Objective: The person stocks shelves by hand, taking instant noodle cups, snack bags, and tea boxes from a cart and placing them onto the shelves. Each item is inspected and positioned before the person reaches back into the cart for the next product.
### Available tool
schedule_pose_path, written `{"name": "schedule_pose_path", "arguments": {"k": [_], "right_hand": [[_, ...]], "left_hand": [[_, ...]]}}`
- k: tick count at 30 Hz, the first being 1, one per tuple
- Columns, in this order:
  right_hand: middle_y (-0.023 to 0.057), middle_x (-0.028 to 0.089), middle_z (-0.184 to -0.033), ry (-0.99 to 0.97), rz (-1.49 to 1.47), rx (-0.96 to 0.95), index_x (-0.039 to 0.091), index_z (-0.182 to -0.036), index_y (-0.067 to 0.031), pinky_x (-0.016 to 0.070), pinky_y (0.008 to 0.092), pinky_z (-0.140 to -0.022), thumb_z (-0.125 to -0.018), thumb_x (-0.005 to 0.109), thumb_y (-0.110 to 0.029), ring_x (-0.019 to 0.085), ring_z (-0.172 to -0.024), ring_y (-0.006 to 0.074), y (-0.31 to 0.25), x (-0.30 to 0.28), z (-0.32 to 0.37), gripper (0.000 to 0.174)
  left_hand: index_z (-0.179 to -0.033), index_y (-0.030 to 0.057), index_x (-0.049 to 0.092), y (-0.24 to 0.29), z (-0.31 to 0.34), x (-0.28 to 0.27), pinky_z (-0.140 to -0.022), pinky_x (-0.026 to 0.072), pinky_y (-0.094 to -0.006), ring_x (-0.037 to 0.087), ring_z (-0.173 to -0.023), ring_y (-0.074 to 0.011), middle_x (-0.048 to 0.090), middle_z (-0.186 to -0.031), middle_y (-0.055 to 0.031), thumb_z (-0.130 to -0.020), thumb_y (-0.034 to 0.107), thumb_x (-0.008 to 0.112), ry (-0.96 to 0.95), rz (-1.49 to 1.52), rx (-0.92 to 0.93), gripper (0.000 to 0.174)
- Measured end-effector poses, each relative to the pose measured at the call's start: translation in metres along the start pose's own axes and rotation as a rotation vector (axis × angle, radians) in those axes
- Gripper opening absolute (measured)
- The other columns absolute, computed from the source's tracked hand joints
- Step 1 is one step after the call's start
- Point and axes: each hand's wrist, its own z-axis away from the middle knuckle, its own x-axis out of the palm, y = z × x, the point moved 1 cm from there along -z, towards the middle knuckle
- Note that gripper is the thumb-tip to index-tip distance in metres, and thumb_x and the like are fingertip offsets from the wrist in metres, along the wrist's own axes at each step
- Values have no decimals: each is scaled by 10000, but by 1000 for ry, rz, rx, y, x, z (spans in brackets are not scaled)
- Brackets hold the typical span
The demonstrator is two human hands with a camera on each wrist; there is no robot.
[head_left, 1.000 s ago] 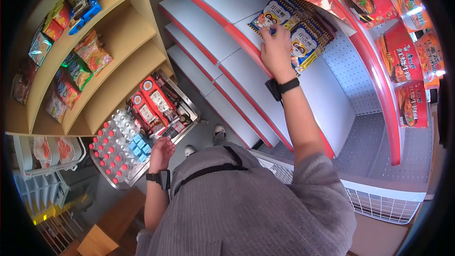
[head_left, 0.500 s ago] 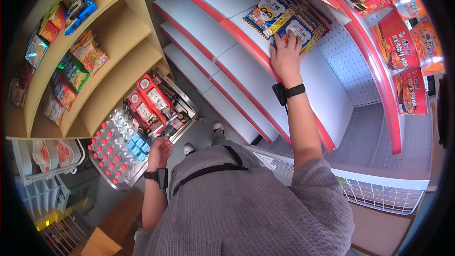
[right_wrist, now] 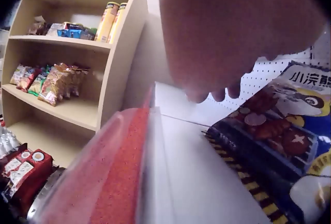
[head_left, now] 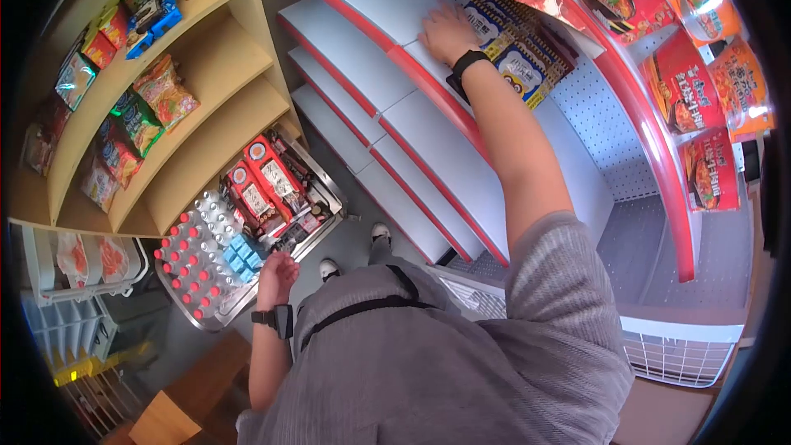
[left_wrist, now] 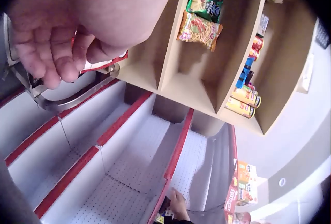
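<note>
In the head view, my right hand (head_left: 449, 31) is over the white shelf board (head_left: 375, 0), just left of the blue-and-yellow snack packs (head_left: 523, 70). The right wrist view has that hand (right_wrist: 232, 32) with fingertips low over the board and a blue pack (right_wrist: 279, 131) beside them; nothing shows in its fingers. My left hand (head_left: 278, 274) hangs with loosely curled fingers by the cart's edge and holds nothing visible. It fills the upper left of the left wrist view as a large hand (left_wrist: 77, 32).
A metal cart (head_left: 227, 313) carries red-capped bottles (head_left: 194, 272), blue cartons (head_left: 242, 255) and red packages (head_left: 276, 177). Wooden shelves (head_left: 235, 58) with snack bags (head_left: 165, 91) stand at left. Red noodle tubs (head_left: 680, 86) hang or stand at right; a white wire basket (head_left: 680, 354) is below.
My right hand has moved from the nearer snack pack, up and left past the packs to the bare board beside them. My left hand has barely moved.
</note>
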Motion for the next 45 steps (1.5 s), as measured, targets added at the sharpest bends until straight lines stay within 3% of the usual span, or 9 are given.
{"name": "schedule_pose_path", "arguments": {"k": [2, 7, 11, 14, 20, 25, 29, 42, 45], "right_hand": [[123, 605, -1359, -323, 12, 111, 694, -1223, -102, 301, 527, -1160, -1007, 512, -393, 446, -1368, 335, 2, 1, -11, 405], [113, 675, -1253, -302, 155, 207, 758, -1157, -110, 289, 556, -1141, -1029, 412, -481, 516, -1258, 304, 5, 10, -2, 523], [117, 680, -1242, -298, 161, 242, 767, -1133, -107, 275, 564, -1155, -1029, 415, -486, 520, -1252, 312, 4, 10, 2, 527], [98, 659, -1306, -401, 161, 229, 720, -1252, -104, 244, 549, -1160, -1026, 422, -489, 479, -1303, 309, 5, -1, 4, 537], [127, 604, -1352, -164, 14, 132, 727, -1176, -119, 270, 610, -1156, -983, 538, -434, 467, -1322, 324, 10, 3, 16, 415], [154, 556, -1352, 53, 37, -31, 710, -1121, -140, 250, 675, -1155, -901, 627, -270, 416, -1398, 337, -8, -30, 50, 269], [133, 489, -1417, -78, 43, 17, 620, -1187, -122, 284, 736, -1107, -885, 594, -129, 421, -1401, 331, -4, -32, 73, 303], [172, 490, -1429, 53, -133, -32, 613, -1212, -125, 332, 709, -1101, -913, 531, -92, 414, -1413, 331, -1, -28, 94, 312], [225, 496, -1403, 84, -153, -40, 609, -1219, -90, 360, 626, -1109, -871, 545, -55, 454, -1361, 388, -11, -40, 97, 355]], "left_hand": [[-1029, 96, 633, -9, 8, -4, -753, 520, -310, 655, -834, -185, 641, -862, -12, -992, 254, 560, 63, 69, 5, 178], [-992, 84, 637, -39, 18, -32, -745, 526, -318, 661, -836, -196, 649, -844, -20, -960, 244, 596, 87, 138, -38, 168], [-1029, 71, 625, -43, 22, -38, -728, 524, -288, 634, -851, -189, 624, -884, -26, -953, 201, 572, 134, 139, -67, 159], [-998, 76, 638, -39, 16, -37, -746, 528, -319, 662, -819, -204, 647, -840, -30, -957, 233, 580, 143, 140, -45, 172], [-1036, 78, 629, -31, 1, -26, -748, 529, -314, 661, -847, -199, 647, -877, -26, -965, 244, 558, 71, 134, -12, 194], [-1048, 75, 620, -30, -5, -19, -746, 527, -310, 654, -846, -197, 640, -880, -25, -967, 249, 547, 56, 130, -27, 205], [-1021, 74, 623, -32, -7, -27, -743, 527, -310, 653, -838, -199, 641, -869, -29, -968, 248, 559, 90, 90, -68, 193], [-995, 95, 631, -20, -16, -27, -724, 526, -310, 653, -816, -192, 647, -844, -17, -967, 239, 587, 48, 100, -68, 154], [-967, 101, 635, -36, -30, -50, -727, 534, -306, 666, -789, -179, 663, -839, -16, -968, 282, 607, -4, 129, -97, 183]]}}
